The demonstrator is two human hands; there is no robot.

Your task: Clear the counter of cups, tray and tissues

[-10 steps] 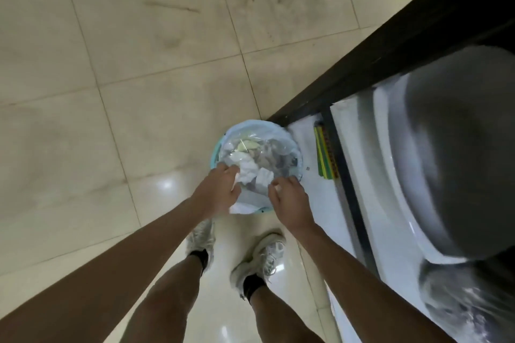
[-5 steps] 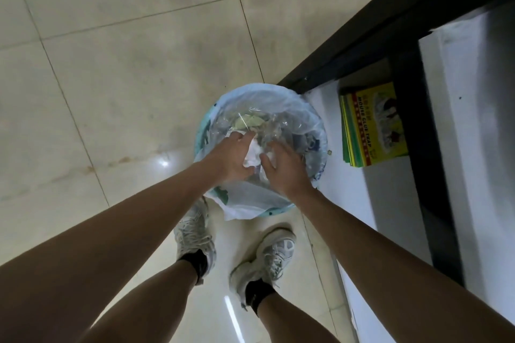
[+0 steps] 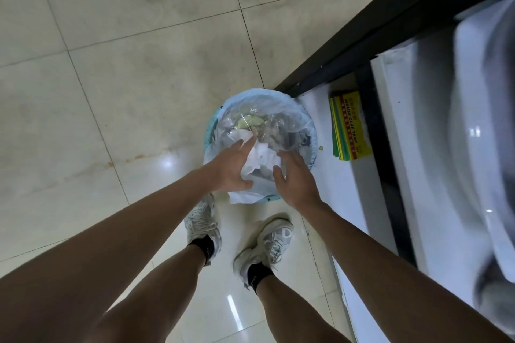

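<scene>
A round bin (image 3: 314, 133) lined with a pale blue plastic bag stands on the tiled floor beside a dark counter base. Crumpled white tissues (image 3: 263, 157) lie on top of the clear plastic waste inside it. My left hand (image 3: 232, 166) hovers over the bin's near left side, fingers spread, holding nothing. My right hand (image 3: 295, 178) hovers over the near right side, fingers apart and empty. The tissues sit between the two hands, just beyond the fingertips. No cups or tray are in view.
A stack of yellow mouse glue trap packs (image 3: 349, 125) lies on a white ledge right of the bin. The dark counter edge (image 3: 370, 36) runs diagonally at upper right, with a white curved surface (image 3: 473, 133) beyond. My feet in white sneakers (image 3: 264, 250) stand just before the bin.
Both hands were closed on the white tissues, pressing them into the bin. Now the fingers have spread and the hands have lifted off, leaving the tissues in the bin.
</scene>
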